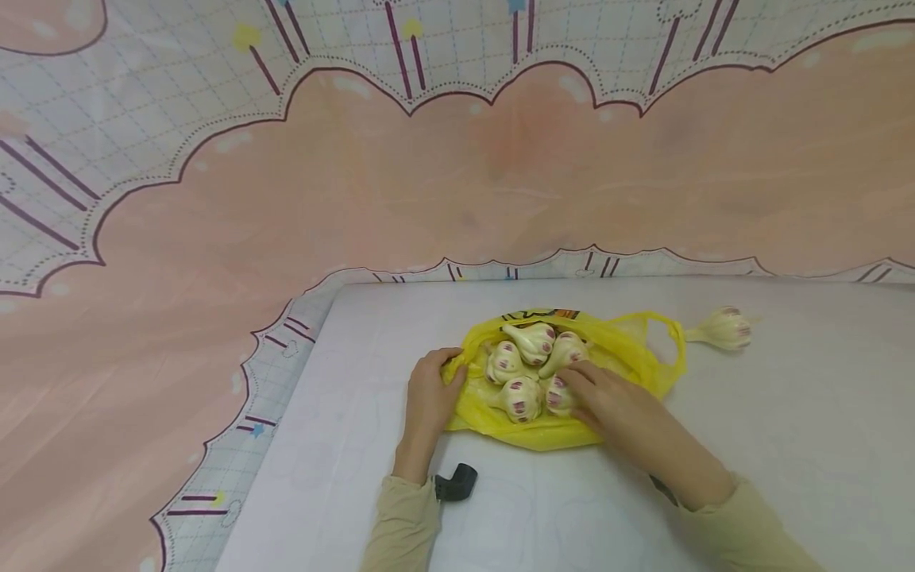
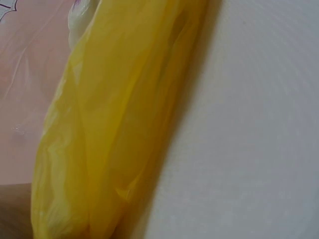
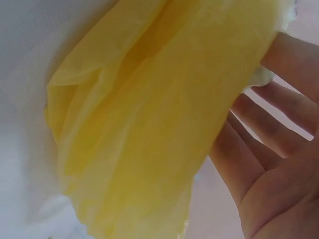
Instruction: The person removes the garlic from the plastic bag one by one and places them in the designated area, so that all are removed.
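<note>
A yellow plastic bag (image 1: 550, 437) lies on the white table with its mouth spread wide. Several garlic bulbs (image 1: 520, 399), cream with purple patches, sit inside it. At the bag's left rim my left hand (image 1: 432, 389) pinches the plastic between thumb and fingers. My right hand (image 1: 618, 405) reaches over the near right rim, its fingers and thumb around the lower right garlic bulb (image 1: 558, 396), which they partly cover. In the right wrist view, the yellow plastic (image 3: 144, 119) hides the fingertips. Bag plastic (image 2: 109, 114) fills much of the left wrist view.
Another garlic bulb (image 1: 722, 328) lies on the table to the right, beside the bag's handle loop (image 1: 675, 342). A black wrist device (image 1: 456, 482) sits at the left cuff. Patterned pink cloth (image 1: 457, 183) hangs behind the white table (image 1: 343, 357).
</note>
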A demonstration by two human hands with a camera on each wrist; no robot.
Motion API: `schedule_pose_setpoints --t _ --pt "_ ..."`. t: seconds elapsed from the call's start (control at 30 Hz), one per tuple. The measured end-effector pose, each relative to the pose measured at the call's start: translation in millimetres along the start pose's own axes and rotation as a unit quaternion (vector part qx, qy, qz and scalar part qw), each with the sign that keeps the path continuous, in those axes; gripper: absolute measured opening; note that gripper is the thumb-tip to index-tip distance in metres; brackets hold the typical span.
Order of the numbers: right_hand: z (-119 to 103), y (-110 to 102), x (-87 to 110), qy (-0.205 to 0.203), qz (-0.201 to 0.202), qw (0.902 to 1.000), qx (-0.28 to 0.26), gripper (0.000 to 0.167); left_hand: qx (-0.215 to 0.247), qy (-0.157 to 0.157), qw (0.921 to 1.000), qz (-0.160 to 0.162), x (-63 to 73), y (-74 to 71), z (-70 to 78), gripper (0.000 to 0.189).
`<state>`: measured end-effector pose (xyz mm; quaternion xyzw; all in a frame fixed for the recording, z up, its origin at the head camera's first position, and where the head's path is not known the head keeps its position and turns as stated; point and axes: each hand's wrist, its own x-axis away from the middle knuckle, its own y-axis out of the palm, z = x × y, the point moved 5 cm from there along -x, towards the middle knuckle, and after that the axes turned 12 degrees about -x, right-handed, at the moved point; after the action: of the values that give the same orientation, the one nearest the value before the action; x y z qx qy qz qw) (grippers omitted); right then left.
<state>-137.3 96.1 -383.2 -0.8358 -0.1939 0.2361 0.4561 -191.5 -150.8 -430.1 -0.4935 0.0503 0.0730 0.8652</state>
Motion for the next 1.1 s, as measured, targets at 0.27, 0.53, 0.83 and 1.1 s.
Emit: schedule_pose_setpoints --t 0.27,0.53,0.83,1.1 --pt "2.2 0.3 -0.7 -0.006 0.011 0.9999 -0.007 0.048 0.003 -0.001 1.0000 -0.002 -0.6 0.3 -0.8 0.027" --pt "1.3 -0.9 0.5 -0.022 0.016 0.9996 -0.002 0.047 0.004 -0.003 1.0000 -0.001 -0.7 0.4 -1.0 0.027" --pt "1.6 -1.8 -0.5 -0.032 0.029 0.9991 0.002 0.049 0.005 -0.006 1.0000 -0.004 -0.2 -0.4 0.5 0.027" --pt "-2.8 -10.3 -1.1 -0.037 0.046 0.9982 0.007 0.050 0.005 -0.005 1.0000 -0.002 0.2 -0.5 -0.2 0.027"
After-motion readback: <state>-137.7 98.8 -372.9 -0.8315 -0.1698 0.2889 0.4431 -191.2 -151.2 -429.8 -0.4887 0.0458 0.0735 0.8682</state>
